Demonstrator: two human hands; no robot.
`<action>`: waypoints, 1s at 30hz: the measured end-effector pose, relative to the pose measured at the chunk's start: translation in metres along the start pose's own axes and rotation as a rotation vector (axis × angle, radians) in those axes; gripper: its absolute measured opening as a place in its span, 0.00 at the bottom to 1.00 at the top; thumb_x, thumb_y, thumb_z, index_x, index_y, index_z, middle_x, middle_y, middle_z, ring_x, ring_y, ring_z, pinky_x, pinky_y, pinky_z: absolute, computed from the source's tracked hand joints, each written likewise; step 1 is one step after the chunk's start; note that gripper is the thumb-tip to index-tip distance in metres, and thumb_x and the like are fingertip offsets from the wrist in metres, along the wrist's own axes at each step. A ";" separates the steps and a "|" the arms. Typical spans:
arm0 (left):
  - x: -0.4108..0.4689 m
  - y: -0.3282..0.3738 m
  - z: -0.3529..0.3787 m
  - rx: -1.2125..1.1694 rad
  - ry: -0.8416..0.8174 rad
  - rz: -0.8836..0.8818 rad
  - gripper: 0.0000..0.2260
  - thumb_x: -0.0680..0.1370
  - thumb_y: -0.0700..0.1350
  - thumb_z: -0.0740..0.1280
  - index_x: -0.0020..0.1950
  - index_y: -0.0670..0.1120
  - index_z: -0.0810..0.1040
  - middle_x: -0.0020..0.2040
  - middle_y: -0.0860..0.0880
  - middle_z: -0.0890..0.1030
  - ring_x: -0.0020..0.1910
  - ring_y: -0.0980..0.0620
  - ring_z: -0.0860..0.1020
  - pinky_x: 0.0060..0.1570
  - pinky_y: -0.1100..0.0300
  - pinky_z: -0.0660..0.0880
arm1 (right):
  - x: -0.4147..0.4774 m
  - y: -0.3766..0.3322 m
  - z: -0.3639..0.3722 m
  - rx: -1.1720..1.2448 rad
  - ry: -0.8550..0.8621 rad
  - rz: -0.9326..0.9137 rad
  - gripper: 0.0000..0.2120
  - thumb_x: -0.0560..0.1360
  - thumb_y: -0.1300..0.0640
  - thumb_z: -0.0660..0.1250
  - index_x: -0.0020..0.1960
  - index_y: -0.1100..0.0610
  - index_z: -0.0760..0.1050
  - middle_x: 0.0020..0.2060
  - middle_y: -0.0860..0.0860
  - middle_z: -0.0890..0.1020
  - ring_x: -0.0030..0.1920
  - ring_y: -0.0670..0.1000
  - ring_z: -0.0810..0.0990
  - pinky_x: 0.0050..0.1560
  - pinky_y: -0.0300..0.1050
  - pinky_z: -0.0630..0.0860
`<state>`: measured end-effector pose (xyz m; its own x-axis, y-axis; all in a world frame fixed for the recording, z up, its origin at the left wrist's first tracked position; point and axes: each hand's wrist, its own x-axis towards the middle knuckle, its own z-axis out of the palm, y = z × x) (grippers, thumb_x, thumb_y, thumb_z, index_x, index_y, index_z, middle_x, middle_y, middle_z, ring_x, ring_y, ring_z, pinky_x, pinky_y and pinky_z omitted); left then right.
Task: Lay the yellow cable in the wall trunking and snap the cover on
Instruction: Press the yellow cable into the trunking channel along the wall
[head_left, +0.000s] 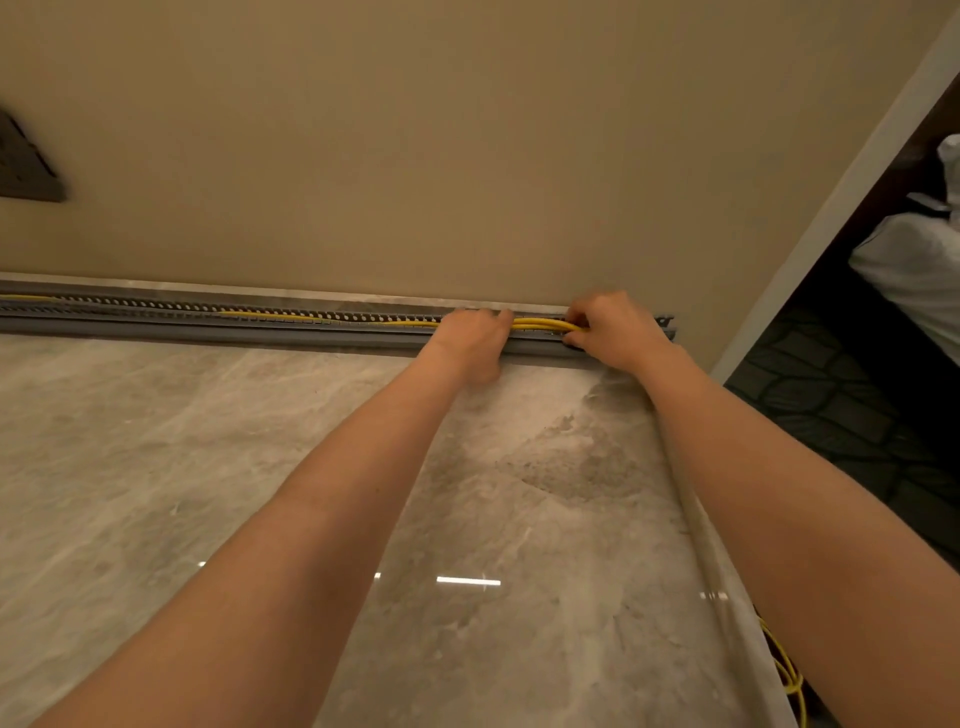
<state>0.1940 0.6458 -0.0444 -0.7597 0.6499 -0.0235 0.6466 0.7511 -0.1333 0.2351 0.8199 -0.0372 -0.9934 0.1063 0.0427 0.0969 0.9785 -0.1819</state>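
Head view: the grey slotted trunking (260, 322) runs along the foot of the wall (415, 156), its top open. The yellow cable (363, 321) lies inside it, bunching into several strands near its right end. The right hand (608, 330) is at that end, fingers curled round the strands. Just left of it, the left hand (472, 338) is blurred, fingers bent over the cable; whether they grip it cannot be told. Bare marble floor (208, 467) spreads in front of the trunking. Past its right end stands a door frame (831, 208).
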 end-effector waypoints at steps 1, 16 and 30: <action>0.001 0.002 0.001 0.015 0.006 0.001 0.20 0.76 0.42 0.63 0.68 0.41 0.65 0.58 0.39 0.78 0.56 0.38 0.78 0.54 0.50 0.74 | -0.001 0.003 -0.001 0.002 -0.016 0.006 0.09 0.75 0.56 0.66 0.52 0.58 0.80 0.49 0.60 0.82 0.51 0.60 0.78 0.42 0.45 0.69; 0.012 0.018 -0.007 0.167 -0.095 -0.064 0.16 0.77 0.45 0.63 0.64 0.44 0.72 0.59 0.44 0.78 0.59 0.44 0.77 0.61 0.52 0.70 | -0.006 0.003 0.003 -0.069 0.014 -0.006 0.08 0.79 0.63 0.58 0.57 0.61 0.71 0.51 0.63 0.81 0.51 0.63 0.78 0.43 0.50 0.71; 0.015 0.066 -0.016 -0.029 0.029 -0.086 0.18 0.78 0.38 0.62 0.68 0.39 0.67 0.65 0.40 0.69 0.63 0.42 0.74 0.58 0.52 0.74 | -0.008 0.002 0.013 0.182 0.158 0.135 0.07 0.77 0.62 0.61 0.53 0.61 0.75 0.51 0.63 0.82 0.53 0.64 0.78 0.47 0.51 0.73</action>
<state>0.2257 0.7070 -0.0378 -0.8101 0.5860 0.0155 0.5815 0.8067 -0.1048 0.2421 0.8188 -0.0510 -0.9489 0.2741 0.1563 0.2012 0.9071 -0.3698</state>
